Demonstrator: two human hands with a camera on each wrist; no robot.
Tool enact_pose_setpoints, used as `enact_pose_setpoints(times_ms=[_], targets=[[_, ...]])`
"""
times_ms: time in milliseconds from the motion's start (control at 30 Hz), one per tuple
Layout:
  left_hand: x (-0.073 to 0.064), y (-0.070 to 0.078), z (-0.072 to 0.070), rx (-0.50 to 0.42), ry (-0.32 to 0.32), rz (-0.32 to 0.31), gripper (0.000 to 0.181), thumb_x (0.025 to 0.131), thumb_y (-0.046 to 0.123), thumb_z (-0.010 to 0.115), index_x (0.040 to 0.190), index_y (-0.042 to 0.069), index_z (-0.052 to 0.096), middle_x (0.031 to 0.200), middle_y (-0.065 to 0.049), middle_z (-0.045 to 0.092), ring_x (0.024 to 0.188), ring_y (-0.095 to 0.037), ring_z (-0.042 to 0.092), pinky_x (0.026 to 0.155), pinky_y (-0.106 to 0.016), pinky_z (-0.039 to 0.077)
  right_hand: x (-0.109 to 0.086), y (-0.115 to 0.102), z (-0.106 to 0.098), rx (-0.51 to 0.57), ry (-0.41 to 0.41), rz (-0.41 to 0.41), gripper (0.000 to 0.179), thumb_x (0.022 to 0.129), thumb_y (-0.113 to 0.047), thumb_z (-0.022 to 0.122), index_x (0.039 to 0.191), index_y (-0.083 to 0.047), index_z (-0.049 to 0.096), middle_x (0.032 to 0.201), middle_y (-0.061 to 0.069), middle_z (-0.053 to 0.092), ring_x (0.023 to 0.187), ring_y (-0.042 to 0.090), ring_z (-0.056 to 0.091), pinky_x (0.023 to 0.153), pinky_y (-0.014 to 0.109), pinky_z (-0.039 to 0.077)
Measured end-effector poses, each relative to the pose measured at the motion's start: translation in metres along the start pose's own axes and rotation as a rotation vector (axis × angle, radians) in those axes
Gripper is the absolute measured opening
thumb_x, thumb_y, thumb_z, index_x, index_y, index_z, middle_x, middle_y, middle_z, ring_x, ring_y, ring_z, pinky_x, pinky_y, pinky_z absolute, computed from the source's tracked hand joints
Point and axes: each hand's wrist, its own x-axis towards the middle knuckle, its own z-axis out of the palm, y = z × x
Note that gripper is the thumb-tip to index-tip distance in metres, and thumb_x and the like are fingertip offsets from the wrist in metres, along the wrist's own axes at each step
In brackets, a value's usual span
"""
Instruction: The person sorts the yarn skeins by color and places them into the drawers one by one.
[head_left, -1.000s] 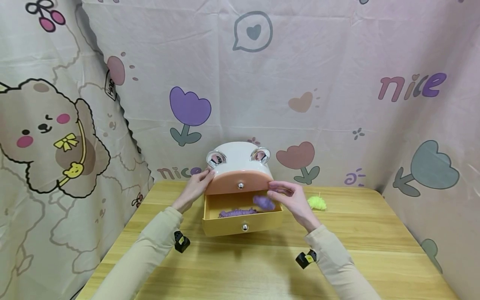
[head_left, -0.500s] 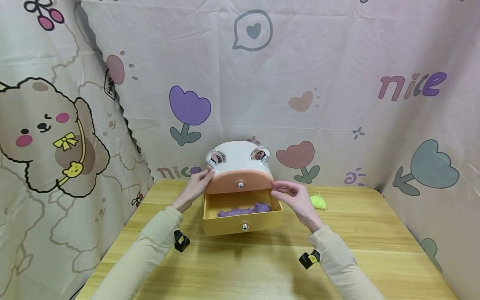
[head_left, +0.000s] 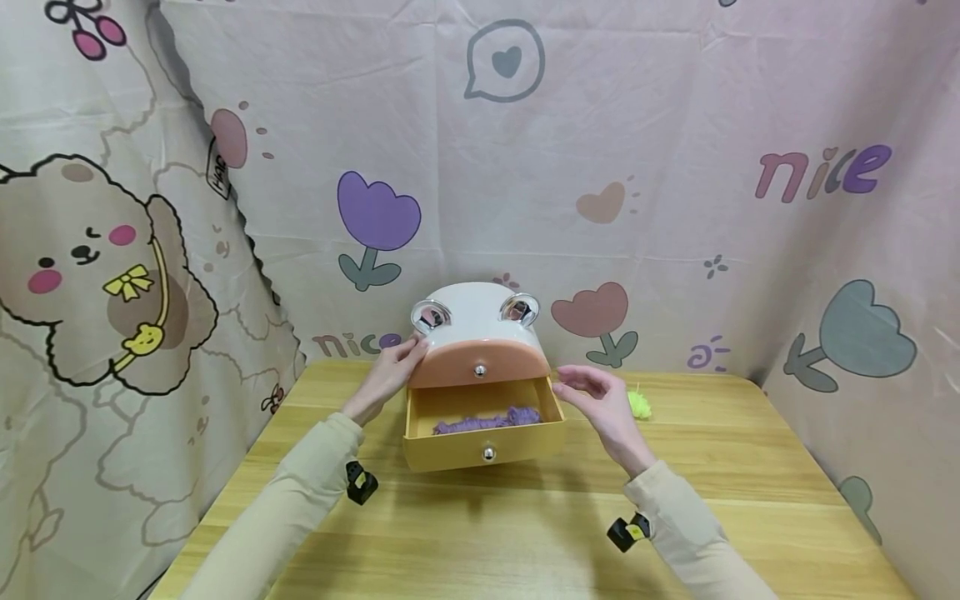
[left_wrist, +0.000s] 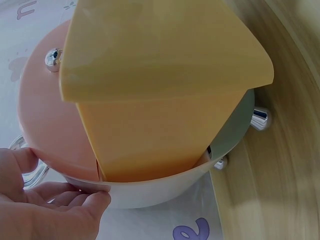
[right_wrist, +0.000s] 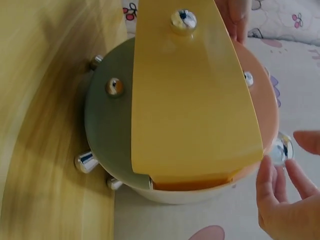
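Observation:
A small chest of drawers [head_left: 480,321] with a white body and shiny round eyes stands on the table. Its yellow middle drawer [head_left: 450,452] is pulled out, and purple yarn bundles [head_left: 480,423] lie inside it. My left hand [head_left: 384,379] grips the chest's upper left edge, with fingertips on the white side in the left wrist view. My right hand [head_left: 606,408] hovers just off the right side with relaxed fingers and nothing in them. Beyond it lies a bright yellow-green yarn bundle [head_left: 640,406], partly hidden by this hand.
The peach top drawer [head_left: 450,367] is closed above the yellow one. Below sits a closed green drawer [right_wrist: 107,117], and silver feet [right_wrist: 86,162] hold up the chest. A printed curtain [head_left: 675,108] hangs behind the wooden table [head_left: 480,550].
The right hand released a purple yarn bundle, which dropped into the yellow drawer beside the other purple yarn. That hand then drew away rightward. The left hand stays on the chest.

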Motion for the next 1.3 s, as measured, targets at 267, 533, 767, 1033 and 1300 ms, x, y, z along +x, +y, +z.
enact_pose_setpoints(times_ms=[267,533,767,1033,1300], targets=[[-0.001,0.001,0.0,0.0,-0.002,-0.002,0.065,0.109,0.041,0.039,0.157,-0.001,0.026,0.166,-0.018,0.021,0.155,-0.037,0.02,0.128,-0.049,0.021,-0.011,-0.002,0.006,-0.012,0.098,-0.002,0.023,0.087,-0.001,0.075,0.109,0.001,0.07,0.088,-0.013,0.07,0.084,0.004,0.066,0.073,0.018,0.055],[-0.002,0.0,0.0,-0.005,-0.004,0.01,0.066,0.109,0.041,0.039,0.156,-0.002,0.026,0.166,-0.018,0.02,0.155,-0.037,0.019,0.128,-0.049,0.02,-0.023,0.0,0.015,0.031,0.135,-0.018,0.021,0.085,0.003,0.074,0.106,0.002,0.07,0.08,-0.008,0.069,0.067,0.006,0.065,0.058,0.021,0.054],[-0.002,0.0,0.001,-0.008,-0.005,0.005,0.066,0.109,0.041,0.038,0.157,-0.001,0.024,0.167,-0.017,0.019,0.155,-0.037,0.019,0.128,-0.049,0.019,-0.034,0.004,0.019,0.025,0.111,-0.061,0.023,0.087,0.002,0.073,0.104,0.016,0.065,0.072,-0.006,0.074,0.057,0.011,0.067,0.052,0.024,0.056],[-0.002,0.0,0.002,-0.011,-0.004,0.009,0.066,0.109,0.042,0.038,0.157,-0.001,0.024,0.166,-0.018,0.02,0.155,-0.038,0.019,0.128,-0.049,0.02,-0.049,0.017,0.033,0.063,0.015,-0.069,0.021,0.089,0.001,0.072,0.098,0.019,0.067,0.077,0.014,0.077,0.061,0.011,0.072,0.06,0.032,0.064],[-0.002,-0.001,0.001,-0.015,-0.007,0.007,0.065,0.109,0.041,0.038,0.157,-0.002,0.024,0.166,-0.018,0.02,0.155,-0.038,0.019,0.128,-0.049,0.021,-0.056,0.029,0.045,0.091,-0.053,-0.048,0.022,0.088,0.001,0.072,0.102,0.019,0.068,0.087,0.031,0.073,0.068,0.014,0.076,0.069,0.04,0.065]])
